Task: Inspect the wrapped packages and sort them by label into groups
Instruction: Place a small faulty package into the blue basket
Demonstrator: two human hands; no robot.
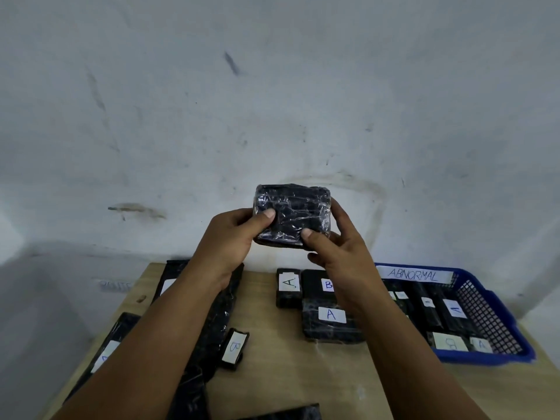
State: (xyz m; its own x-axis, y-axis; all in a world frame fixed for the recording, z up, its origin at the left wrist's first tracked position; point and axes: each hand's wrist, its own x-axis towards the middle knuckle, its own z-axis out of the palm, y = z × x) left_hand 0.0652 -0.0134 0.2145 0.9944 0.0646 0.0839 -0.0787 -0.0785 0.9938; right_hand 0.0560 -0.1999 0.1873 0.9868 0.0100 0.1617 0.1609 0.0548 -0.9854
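Two hands up in front of a white, scuffed wall (272, 101), both holding one black wrapped package (292, 215) in shiny clear film. Left hand (233, 234) on the left edge, thumb curled over the front. Right hand (336, 247) on the right edge and bottom corner, thumb pressed on the front, fingers wrapped behind. No label showing on the side facing the camera. Package held well above the wooden table (281, 374), touching nothing but the hands.

Down on the table, more black packages with white labels. In the middle, a small one marked A (289, 287), just beside one marked B (318, 284) — partly hidden by the right wrist. In front of those, touching them, a bigger one marked A (331, 324). Near the left arm, a small one marked B (235, 348), tilted a little. Under the left arm, a long black package (212, 313) with a white label half hidden. At the far left edge, another black package (109, 344), label too blurry to read.

On the right, a blue basket (491, 307) with a sign saying ABNORMAL (413, 274). Inside it, several black packages — a few marked A, one that looks like B.
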